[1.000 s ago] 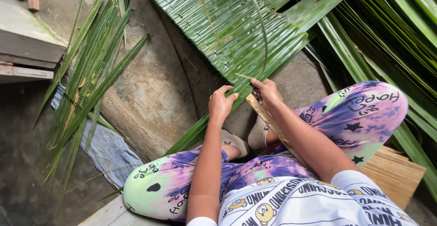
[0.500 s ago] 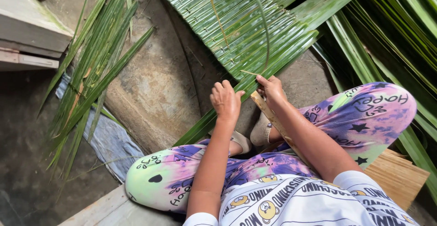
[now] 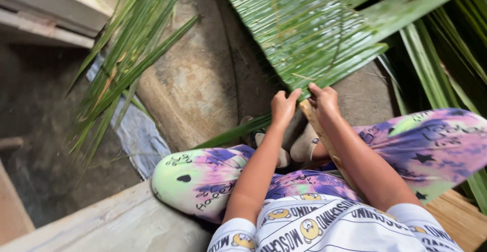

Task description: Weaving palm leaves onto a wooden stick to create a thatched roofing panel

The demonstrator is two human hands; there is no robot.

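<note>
Green palm leaves (image 3: pixel 304 34) already form a wide stitched panel, and at its near edge our left hand (image 3: pixel 283 107) and right hand (image 3: pixel 322 101) pinch the newest leaf close together, while loose leaves (image 3: pixel 127 59) left of the panel wait.

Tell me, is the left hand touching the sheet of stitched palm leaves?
Touching. In the head view, the left hand has its fingertips pressed on the near edge of the stitched palm leaf sheet, no gap showing.
</note>
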